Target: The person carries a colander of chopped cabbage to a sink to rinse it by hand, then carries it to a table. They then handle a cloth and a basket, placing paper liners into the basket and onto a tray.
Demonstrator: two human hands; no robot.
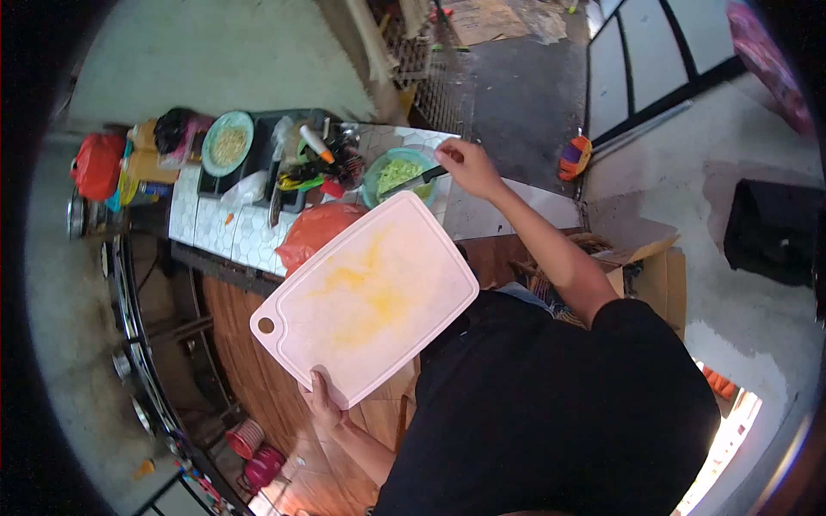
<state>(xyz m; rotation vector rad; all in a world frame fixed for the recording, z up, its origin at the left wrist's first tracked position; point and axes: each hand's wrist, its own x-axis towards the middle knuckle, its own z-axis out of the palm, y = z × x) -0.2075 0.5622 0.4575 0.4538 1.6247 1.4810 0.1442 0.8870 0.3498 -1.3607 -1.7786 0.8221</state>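
My left hand [323, 408] grips the lower edge of a pale pink cutting board [404, 284], thumb lying on its face. The board is tilted up and marked with yellow stains across its middle. My right hand [470, 168] is closed at the black handle of a knife [430, 175]. The knife's blade reaches over a light green bowl [372, 178] that contains chopped pale green vegetable [400, 170]. The board's upper corner overlaps the near side of the bowl. A red plastic bag [314, 230] is partly hidden behind the board.
On the tiled counter [202, 225], a dark tray [215, 185] carries a plate [209, 162] of chopped pale food, plastic bags and a white-and-orange utensil [315, 143]. A second knife [275, 193] lies at its edge. Cardboard boxes [667, 279] stand to the right.
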